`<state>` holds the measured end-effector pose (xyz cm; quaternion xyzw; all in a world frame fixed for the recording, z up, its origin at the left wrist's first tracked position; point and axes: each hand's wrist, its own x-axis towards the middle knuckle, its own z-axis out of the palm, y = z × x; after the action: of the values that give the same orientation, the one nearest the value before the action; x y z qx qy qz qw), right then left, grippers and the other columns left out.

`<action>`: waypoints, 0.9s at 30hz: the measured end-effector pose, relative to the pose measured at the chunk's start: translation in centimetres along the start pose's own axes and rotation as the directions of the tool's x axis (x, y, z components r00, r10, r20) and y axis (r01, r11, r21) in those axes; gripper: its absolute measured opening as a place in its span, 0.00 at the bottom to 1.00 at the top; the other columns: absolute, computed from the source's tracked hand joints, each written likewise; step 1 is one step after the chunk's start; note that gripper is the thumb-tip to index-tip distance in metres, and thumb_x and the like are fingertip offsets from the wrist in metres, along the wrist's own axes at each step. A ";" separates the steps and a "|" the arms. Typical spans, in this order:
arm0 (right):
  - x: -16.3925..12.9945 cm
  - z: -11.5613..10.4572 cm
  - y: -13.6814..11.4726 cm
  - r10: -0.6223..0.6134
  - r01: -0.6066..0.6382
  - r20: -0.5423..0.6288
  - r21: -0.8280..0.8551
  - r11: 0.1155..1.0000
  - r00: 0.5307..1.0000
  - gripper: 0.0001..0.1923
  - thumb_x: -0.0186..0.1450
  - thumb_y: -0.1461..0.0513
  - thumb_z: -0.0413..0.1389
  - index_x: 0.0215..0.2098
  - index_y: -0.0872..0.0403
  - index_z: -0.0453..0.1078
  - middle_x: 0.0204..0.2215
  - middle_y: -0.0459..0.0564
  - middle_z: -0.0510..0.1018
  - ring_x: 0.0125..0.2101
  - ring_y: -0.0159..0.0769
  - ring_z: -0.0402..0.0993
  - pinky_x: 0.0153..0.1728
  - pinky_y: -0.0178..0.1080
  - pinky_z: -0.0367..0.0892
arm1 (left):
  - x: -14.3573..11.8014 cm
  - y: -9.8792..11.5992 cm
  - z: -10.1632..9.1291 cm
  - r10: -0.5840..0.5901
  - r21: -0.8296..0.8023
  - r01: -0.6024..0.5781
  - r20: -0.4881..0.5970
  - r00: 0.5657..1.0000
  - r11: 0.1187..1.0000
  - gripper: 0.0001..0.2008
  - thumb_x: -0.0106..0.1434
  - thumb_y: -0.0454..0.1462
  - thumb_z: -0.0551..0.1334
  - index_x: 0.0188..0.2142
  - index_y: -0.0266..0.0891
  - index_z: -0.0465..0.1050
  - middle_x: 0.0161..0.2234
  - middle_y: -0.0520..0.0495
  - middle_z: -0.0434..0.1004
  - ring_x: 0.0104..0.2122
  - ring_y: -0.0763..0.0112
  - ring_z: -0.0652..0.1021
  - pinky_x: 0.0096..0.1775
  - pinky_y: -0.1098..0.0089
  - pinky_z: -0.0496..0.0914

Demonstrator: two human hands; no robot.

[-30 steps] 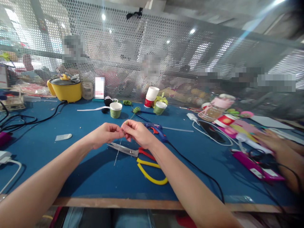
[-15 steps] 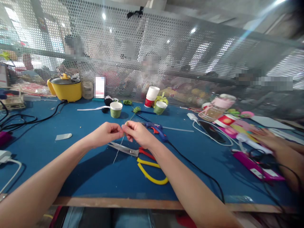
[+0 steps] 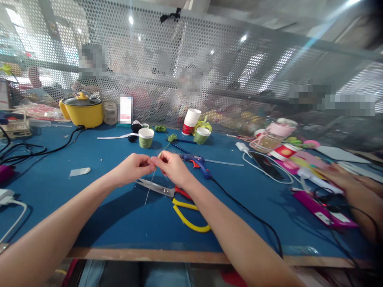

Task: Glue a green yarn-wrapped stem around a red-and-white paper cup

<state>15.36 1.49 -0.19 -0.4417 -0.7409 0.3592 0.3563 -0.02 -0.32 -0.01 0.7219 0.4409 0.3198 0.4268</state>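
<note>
Above the middle of the table, my left hand (image 3: 136, 168) and my right hand (image 3: 172, 166) meet with fingertips pinched together around a thin pale wire (image 3: 149, 189). The wire's lower end slants down out of the pinch over the scissors' blades. Green yarn (image 3: 165, 147) runs from the right fingertips back to a small green yarn ball (image 3: 172, 138); the exact spot where yarn and wire join is covered by my fingers. Beneath my hands lie the scissors (image 3: 160, 188), with red and yellow handles partly hidden by my right forearm. A blue glue gun (image 3: 200, 162) rests beyond my right wrist.
Green paper cups (image 3: 146, 138) stand toward the back, near a stack of white and red cups (image 3: 191, 121). A yellow electric pot (image 3: 83, 112) is back left. Another person's hand (image 3: 336, 175) is at right, near a phone (image 3: 266, 165) and purple power strip (image 3: 324, 209).
The wire's hanging end has swung slightly to the right. My right forearm has shifted a little left; both hands still pinch at nearly the same place.
</note>
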 end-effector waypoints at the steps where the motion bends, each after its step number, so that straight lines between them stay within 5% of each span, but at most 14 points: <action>1: 0.0 0.0 0.0 -0.006 0.006 -0.009 -0.013 1.000 1.000 0.18 0.55 0.49 0.52 0.19 0.53 0.56 0.12 0.38 0.59 0.14 0.25 0.53 0.16 0.31 0.50 | 0.0 0.0 0.0 0.000 0.002 0.000 -0.004 1.000 1.000 0.10 0.53 0.41 0.55 0.24 0.34 0.65 0.19 0.56 0.57 0.20 0.79 0.57 0.23 0.75 0.52; 11: 0.2 0.0 -0.1 -0.058 0.048 -0.072 -0.141 0.989 0.996 0.18 0.55 0.52 0.54 0.17 0.54 0.56 0.14 0.39 0.59 0.19 0.26 0.52 0.20 0.33 0.50 | 0.2 -0.3 0.2 -0.036 -0.032 0.036 -0.025 0.999 0.999 0.10 0.52 0.41 0.57 0.24 0.34 0.65 0.19 0.56 0.57 0.20 0.80 0.56 0.22 0.75 0.51; 19: 0.2 -0.4 0.0 0.013 -0.091 0.211 0.364 0.927 0.977 0.16 0.55 0.50 0.53 0.25 0.54 0.59 0.19 0.41 0.66 0.17 0.25 0.59 0.18 0.31 0.57 | 0.3 -0.5 0.3 -0.093 -0.275 0.108 0.068 0.993 0.955 0.12 0.52 0.43 0.58 0.24 0.35 0.65 0.18 0.57 0.57 0.17 0.82 0.52 0.19 0.75 0.46; 27: 0.2 -0.9 0.1 0.049 -0.104 0.211 0.260 0.960 0.976 0.15 0.57 0.52 0.52 0.23 0.55 0.58 0.13 0.38 0.62 0.14 0.23 0.57 0.17 0.30 0.54 | -0.2 0.4 -0.4 -0.041 -0.152 0.051 0.068 0.997 0.987 0.09 0.53 0.41 0.57 0.23 0.35 0.64 0.19 0.57 0.56 0.19 0.81 0.54 0.20 0.75 0.48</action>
<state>16.05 1.88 0.22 -0.3787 -0.6998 0.5134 0.3215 -0.27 -0.46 0.49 0.6865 0.4177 0.3192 0.5024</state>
